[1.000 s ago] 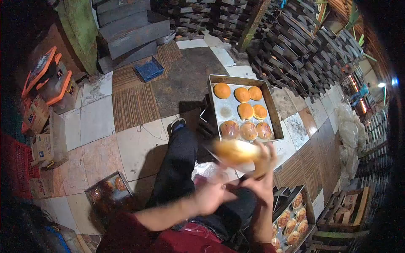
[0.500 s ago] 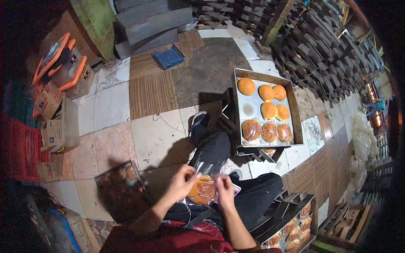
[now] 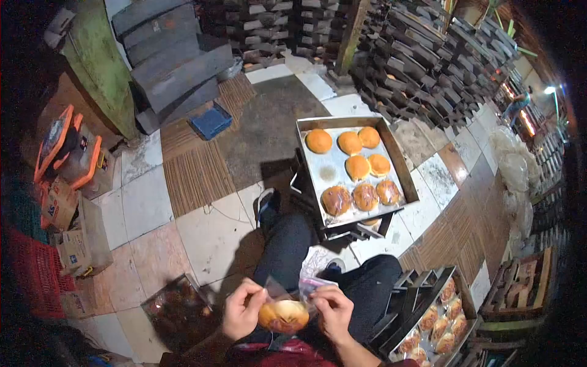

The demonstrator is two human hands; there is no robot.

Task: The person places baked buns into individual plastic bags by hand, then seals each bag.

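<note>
A bun (image 3: 284, 315) in a clear plastic bag hangs between my two hands, above my lap. My left hand (image 3: 243, 307) pinches the bag's left upper corner. On the other side, my right hand (image 3: 332, 309) has its fingers closed on the bag's right edge. The open mouth of the bag points away from me. Behind the hands, a stack of printed plastic bags (image 3: 315, 262) lies at my legs. Ahead to the right, a metal tray (image 3: 328, 173) holds several plain buns (image 3: 318, 141) at the back and three wrapped buns (image 3: 365, 197) in the front row.
At the lower right, a second tray (image 3: 469, 306) holds several wrapped buns. A dark tray (image 3: 183, 312) sits on the floor at the left. Farther off are a blue basket (image 3: 211, 122), boxes (image 3: 73, 251), a red crate (image 3: 36, 269) and stacked racks (image 3: 416, 61). A person (image 3: 521, 101) is far right.
The view has turned and tilted, so the trays appear shifted left and lower. The bagged bun has tipped, its side now facing me, and both hands hold the bag's upper edges.
</note>
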